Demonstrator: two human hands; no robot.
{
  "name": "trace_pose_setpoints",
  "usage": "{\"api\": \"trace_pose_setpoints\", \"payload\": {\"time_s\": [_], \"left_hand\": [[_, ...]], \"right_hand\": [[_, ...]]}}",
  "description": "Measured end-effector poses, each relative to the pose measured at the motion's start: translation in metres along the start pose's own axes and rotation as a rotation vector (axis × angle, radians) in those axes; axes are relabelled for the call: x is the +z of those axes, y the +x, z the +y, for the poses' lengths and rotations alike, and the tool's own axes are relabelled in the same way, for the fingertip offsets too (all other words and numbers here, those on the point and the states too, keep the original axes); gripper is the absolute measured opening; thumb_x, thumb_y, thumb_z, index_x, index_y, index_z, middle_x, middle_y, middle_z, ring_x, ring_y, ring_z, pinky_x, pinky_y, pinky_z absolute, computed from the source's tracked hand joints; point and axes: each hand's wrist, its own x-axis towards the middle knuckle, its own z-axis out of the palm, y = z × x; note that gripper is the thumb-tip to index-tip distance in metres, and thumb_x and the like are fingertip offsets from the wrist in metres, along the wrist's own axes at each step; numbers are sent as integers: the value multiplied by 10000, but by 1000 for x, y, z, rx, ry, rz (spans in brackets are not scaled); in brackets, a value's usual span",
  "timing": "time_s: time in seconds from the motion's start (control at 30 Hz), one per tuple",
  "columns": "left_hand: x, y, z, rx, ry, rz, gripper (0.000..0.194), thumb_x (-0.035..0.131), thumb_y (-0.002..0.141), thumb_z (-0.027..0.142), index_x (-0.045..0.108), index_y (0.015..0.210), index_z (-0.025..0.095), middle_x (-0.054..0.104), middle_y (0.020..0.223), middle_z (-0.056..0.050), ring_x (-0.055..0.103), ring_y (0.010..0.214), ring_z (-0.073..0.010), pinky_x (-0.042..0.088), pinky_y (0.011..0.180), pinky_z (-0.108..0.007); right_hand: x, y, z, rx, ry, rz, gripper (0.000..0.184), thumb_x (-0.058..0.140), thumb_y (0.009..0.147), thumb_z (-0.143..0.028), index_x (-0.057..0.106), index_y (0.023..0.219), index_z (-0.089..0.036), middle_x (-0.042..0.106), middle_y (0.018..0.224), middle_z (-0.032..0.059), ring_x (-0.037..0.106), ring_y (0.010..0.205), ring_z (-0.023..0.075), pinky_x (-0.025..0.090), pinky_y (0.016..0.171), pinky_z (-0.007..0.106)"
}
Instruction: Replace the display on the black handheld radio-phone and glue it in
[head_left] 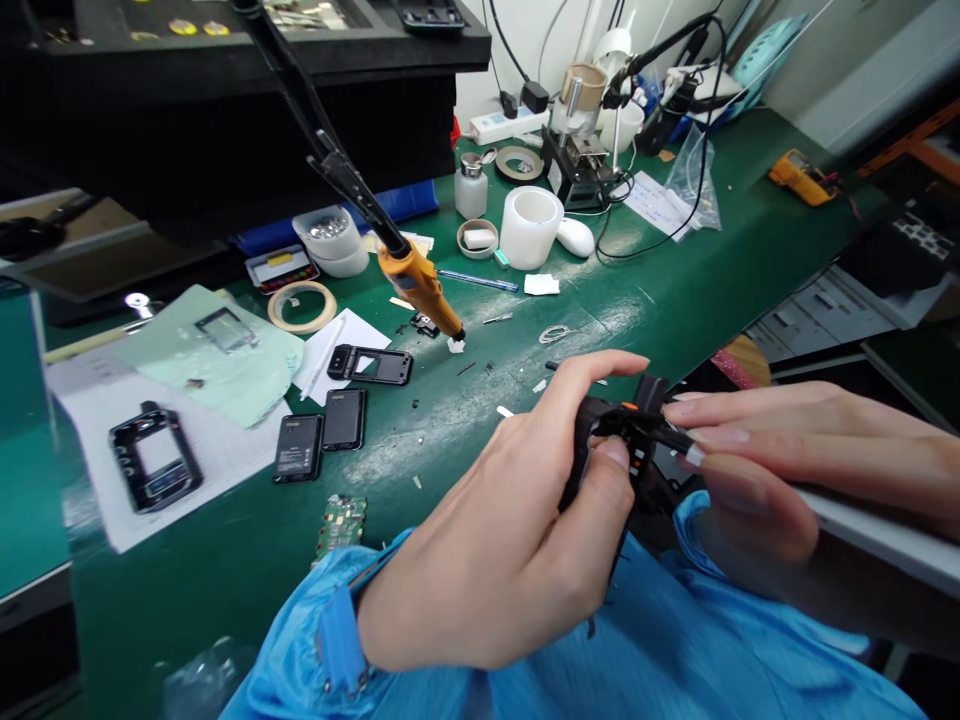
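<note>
My left hand is wrapped round a black plastic device housing with a small orange part on it, held up over my lap. My palm and thumb hide much of this housing. My right hand pinches a slim tool with a white shaft and a dark tip. That tip reaches the side of the housing; its exact kind does not show. Left of my hands, a black phone frame lies on the green bench, with two black batteries close by. A green circuit board rests near my left sleeve.
An orange electric screwdriver hangs over the bench. Another black housing lies on white paper at left. Tape rolls, a white dispenser bottle and a large clear roll stand further back. A yellow multimeter sits far right.
</note>
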Motion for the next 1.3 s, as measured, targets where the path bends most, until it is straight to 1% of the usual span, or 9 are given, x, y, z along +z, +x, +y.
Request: {"api": "trace_pose_setpoints", "payload": {"time_s": [0.17, 0.27, 0.37, 0.5, 0.73, 0.87, 0.97, 1.13, 1.3], "left_hand": [[-1, -3, 0, 2, 21, -1, 428, 501, 1196, 340, 503, 1620, 400, 664, 769, 48, 708, 1322, -319, 514, 1149, -484], [-1, -6, 0, 2, 43, 2, 419, 501, 1199, 368, 501, 1613, 434, 745, 984, 38, 740, 1182, -289, 547, 1039, -448], [-1, -7, 0, 6, 61, 4, 421, 490, 1202, 395, 489, 1620, 434, 753, 1191, 16, 737, 1052, -257, 559, 921, -422], [-1, -5, -2, 11, 68, 3, 431, 486, 1203, 396, 467, 1632, 426, 747, 1290, 4, 736, 1126, -270, 555, 897, -410], [1, -5, -2, 14, 63, 16, 412, 503, 1199, 383, 494, 1609, 431, 753, 1277, 22, 742, 1125, -256, 554, 912, -385], [1, -6, -2, 19, 72, 35, 419, 515, 1197, 377, 501, 1613, 422, 753, 1330, 19, 743, 1166, -262, 547, 891, -366], [2, -5, -3, 24, 82, 41, 420, 509, 1199, 395, 497, 1618, 415, 759, 1233, 18, 743, 1058, -241, 531, 838, -359], [2, -4, -3, 39, 89, 39, 379, 489, 1200, 392, 517, 1578, 386, 728, 1065, 27, 683, 864, -200, 492, 762, -353], [2, -4, -3, 21, 90, 40, 360, 497, 1199, 404, 522, 1558, 398, 722, 1062, 32, 677, 867, -198, 488, 773, -351]], "right_hand": [[-5, 0, 2, -65, -7, -74, 353, 518, 1175, -618, 700, 1403, -419, 779, 1386, -55, 759, 1275, 134, 534, 1241, 211], [-3, 1, -1, -55, 23, -52, 349, 482, 1174, -634, 701, 1366, -443, 780, 1374, -95, 750, 1281, 105, 466, 1288, 176], [0, 2, -5, -38, 31, -18, 314, 497, 1165, -641, 700, 1332, -470, 784, 1355, -140, 748, 1260, 83, 479, 1257, 155], [-1, 1, -7, -22, 15, -31, 330, 442, 1186, -629, 692, 1332, -472, 778, 1366, -144, 724, 1300, 55, 454, 1258, 131], [-10, 4, 3, -105, 32, -115, 352, 465, 1207, -568, 703, 1404, -398, 758, 1436, -110, 708, 1345, 35, 444, 1258, 97], [-12, 9, 13, -164, 43, -111, 381, 509, 1206, -556, 763, 1396, -344, 783, 1414, -66, 758, 1294, 78, 534, 1177, 106], [-14, 12, 19, -249, 22, -124, 360, 573, 1190, -534, 774, 1415, -338, 799, 1388, -40, 803, 1221, 126, 629, 1041, 115], [-11, 14, 21, -259, 21, -128, 392, 550, 1191, -549, 778, 1389, -299, 810, 1357, -3, 820, 1194, 169, 680, 1006, 165], [-8, 16, 18, -296, -32, -101, 396, 526, 1186, -592, 789, 1302, -320, 833, 1274, -9, 844, 1077, 160, 713, 795, 173]]}}
